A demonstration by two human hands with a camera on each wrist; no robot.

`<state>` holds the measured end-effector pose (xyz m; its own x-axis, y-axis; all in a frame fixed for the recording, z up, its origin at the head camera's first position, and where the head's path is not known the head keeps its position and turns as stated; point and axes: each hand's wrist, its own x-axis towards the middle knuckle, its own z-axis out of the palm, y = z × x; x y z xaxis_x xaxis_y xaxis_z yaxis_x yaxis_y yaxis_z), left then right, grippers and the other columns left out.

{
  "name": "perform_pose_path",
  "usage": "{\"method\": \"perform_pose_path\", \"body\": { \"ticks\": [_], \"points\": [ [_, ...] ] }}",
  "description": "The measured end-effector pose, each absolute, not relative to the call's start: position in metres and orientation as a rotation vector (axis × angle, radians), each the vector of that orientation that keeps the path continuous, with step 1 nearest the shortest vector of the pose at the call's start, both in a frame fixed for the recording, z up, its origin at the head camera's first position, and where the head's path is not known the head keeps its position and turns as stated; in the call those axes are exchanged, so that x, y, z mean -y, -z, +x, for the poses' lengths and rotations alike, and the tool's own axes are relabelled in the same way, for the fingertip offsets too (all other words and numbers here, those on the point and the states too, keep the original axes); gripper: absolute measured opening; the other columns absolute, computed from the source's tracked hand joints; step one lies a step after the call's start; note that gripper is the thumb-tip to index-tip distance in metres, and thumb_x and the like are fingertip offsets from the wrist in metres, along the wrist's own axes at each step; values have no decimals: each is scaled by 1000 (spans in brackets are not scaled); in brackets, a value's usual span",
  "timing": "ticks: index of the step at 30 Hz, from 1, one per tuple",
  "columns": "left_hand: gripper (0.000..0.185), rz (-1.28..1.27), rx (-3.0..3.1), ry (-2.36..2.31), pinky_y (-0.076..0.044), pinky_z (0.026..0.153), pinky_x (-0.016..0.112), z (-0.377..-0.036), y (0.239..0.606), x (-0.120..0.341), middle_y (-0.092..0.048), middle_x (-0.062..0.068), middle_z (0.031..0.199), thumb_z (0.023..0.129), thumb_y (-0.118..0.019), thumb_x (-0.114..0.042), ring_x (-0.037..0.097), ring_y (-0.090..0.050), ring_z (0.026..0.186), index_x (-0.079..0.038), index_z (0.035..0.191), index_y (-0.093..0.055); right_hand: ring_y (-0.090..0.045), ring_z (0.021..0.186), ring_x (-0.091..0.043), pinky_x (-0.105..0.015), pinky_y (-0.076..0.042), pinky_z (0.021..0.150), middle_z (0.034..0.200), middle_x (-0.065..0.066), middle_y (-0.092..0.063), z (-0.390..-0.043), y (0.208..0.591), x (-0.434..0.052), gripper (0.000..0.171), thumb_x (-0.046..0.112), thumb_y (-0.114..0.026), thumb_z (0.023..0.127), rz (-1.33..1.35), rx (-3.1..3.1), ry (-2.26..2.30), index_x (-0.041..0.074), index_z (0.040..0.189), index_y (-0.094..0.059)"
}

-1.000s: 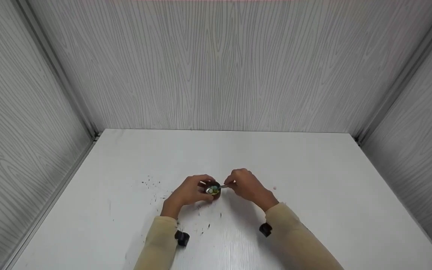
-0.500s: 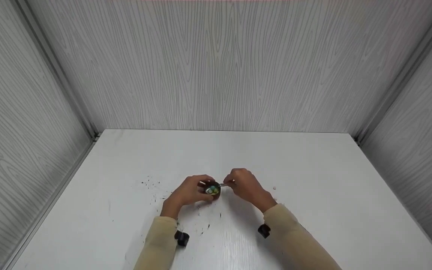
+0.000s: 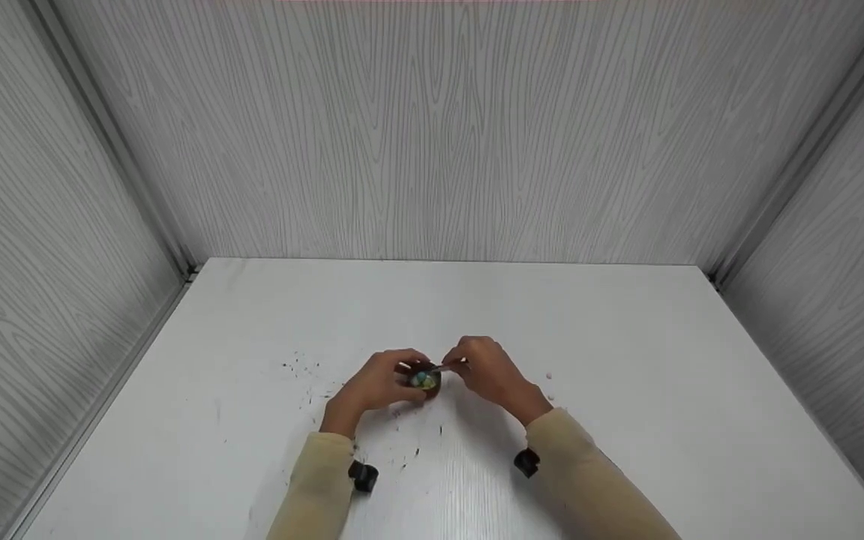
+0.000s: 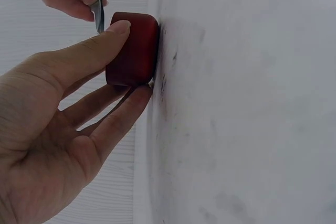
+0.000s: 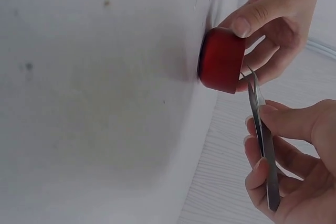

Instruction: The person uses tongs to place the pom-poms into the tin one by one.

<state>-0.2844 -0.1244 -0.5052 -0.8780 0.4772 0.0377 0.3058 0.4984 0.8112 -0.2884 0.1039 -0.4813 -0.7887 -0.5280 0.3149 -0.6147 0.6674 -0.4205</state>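
My left hand point(image 3: 383, 382) grips a small red cup point(image 4: 135, 48) at its side, thumb on one wall and fingers on the other. The cup stands on the white table, and small blue-green and yellow pieces point(image 3: 424, 380) show inside it in the head view. To the right of it, my right hand point(image 3: 488, 371) pinches a pair of metal tweezers point(image 5: 266, 153) between thumb and fingers. The tips of the tweezers are slightly apart, right at the cup's rim in the right wrist view. In the head view they overlap the cup's opening.
Dark specks point(image 3: 301, 365) are scattered on the table to the left of the hands and in front of them. Near the right wrist lies a tiny pinkish piece point(image 3: 549, 376). Grey wood-grain panels point(image 3: 432, 135) enclose the table at the back and both sides.
The tweezers drew back to the cup's rim, then shifted left over the opening again. My right hand moved slightly left with them. My left hand and the cup have stayed put.
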Motion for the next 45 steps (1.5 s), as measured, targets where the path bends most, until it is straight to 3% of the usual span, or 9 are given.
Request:
{"method": "perform_pose_path", "body": {
  "ticks": [23, 35, 45],
  "points": [
    [47, 655, -2546, -1311, -56, 105, 53, -284, 506, 126, -69, 14, 131, 87, -83, -11, 38, -65, 124, -10, 131, -66, -73, 87, -21, -35, -62, 75, 93, -9, -78, -285, 466, -127, 14, -2, -73, 92, 1034, 2715, -779, 5, 98, -83],
    [48, 655, -2538, -1308, -56, 104, 52, -285, 507, 126, -67, 16, 132, 88, -82, -10, 39, -66, 123, -10, 133, -65, -73, 87, -22, -38, -63, 77, 93, -9, -77, -288, 459, -192, 12, -3, -75, 89, 872, 2716, -841, 4, 97, -82],
    [49, 639, -2515, -1329, -56, 105, 52, -285, 508, 127, -66, 17, 134, 88, -82, -11, 40, -66, 124, -10, 133, -64, -68, 79, -19, -28, -53, 68, 89, -7, -77, -287, 466, -249, 11, -3, -76, 88, 712, 2799, -764, 5, 94, -82]
  ]
}}
